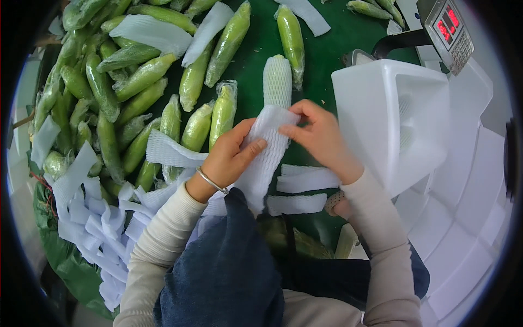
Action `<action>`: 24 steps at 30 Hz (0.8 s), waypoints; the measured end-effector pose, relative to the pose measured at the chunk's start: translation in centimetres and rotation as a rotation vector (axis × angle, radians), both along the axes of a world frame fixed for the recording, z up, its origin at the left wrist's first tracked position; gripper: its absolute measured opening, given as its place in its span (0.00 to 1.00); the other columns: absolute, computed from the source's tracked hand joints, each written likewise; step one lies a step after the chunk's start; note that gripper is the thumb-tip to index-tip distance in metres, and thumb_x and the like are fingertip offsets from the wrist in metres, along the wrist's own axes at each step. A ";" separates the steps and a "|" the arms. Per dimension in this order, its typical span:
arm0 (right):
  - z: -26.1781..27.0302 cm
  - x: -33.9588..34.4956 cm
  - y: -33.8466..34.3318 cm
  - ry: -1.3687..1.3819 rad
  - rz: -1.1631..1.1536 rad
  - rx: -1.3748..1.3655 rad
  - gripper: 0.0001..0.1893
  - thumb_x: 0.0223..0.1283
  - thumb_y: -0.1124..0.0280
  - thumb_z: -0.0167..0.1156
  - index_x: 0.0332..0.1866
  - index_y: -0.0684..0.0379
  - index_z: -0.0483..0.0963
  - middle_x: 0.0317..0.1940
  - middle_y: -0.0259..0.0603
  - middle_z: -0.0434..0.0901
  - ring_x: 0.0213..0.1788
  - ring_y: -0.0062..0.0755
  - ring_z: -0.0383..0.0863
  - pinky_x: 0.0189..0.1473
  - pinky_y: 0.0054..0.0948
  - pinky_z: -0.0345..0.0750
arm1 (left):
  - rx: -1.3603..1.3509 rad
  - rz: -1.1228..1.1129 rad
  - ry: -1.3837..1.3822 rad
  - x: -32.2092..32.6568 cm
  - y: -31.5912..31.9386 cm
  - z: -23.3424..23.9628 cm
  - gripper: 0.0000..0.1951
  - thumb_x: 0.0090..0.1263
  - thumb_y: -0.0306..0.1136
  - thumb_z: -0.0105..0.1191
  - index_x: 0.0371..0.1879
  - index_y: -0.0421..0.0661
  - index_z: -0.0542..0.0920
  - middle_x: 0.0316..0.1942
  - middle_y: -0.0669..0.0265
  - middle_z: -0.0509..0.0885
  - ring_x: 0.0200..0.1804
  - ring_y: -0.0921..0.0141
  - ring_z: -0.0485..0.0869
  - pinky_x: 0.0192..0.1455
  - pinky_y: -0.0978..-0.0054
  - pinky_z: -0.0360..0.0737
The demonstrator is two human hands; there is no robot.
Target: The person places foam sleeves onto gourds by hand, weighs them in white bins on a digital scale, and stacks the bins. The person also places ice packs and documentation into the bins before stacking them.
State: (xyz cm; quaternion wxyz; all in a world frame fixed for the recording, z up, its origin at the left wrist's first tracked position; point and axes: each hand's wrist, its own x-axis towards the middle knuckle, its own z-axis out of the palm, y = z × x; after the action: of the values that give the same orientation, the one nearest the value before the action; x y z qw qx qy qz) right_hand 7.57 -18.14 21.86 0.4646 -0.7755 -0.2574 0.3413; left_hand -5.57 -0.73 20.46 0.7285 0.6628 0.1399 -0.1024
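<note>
My left hand (233, 155) grips a white foam net sleeve (265, 151) from its left side, thumb on top. At the sleeve's upper right edge, my right hand (316, 131) pinches the foam between thumb and fingers; it is slightly blurred. Just beyond the hands lies an ear of corn in foam netting (278, 79), its pale tip showing at the far end. Its near end is hidden by the held sleeve, and I cannot tell whether that sleeve is around it. A film-wrapped ear of corn (291, 45) lies farther back, slightly right.
Film-wrapped green corn (139, 77) is heaped at the left. Loose foam sleeves (106, 229) pile up near my left arm; more foam sleeves (306, 180) lie by my right wrist. At the right are a white plastic bin (363, 122) and a scale's lit display (447, 26). The tabletop (253, 61) is green.
</note>
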 end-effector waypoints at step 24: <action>-10.5 8.5 3.1 0.287 -0.924 0.553 0.11 0.64 0.75 0.49 0.46 0.66 0.75 0.37 0.45 0.81 0.43 0.39 0.81 0.50 0.34 0.76 | 0.678 -0.227 -0.116 20.6 3.4 -11.1 0.19 0.62 0.31 0.53 0.51 0.36 0.75 0.43 0.44 0.83 0.48 0.48 0.81 0.52 0.61 0.77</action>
State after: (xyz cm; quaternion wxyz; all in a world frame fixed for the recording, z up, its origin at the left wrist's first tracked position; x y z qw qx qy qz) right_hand 16.07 -15.05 11.37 0.7826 -0.6026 0.0956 0.1241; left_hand 15.03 2.68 9.34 0.4579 0.8828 0.0496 -0.0925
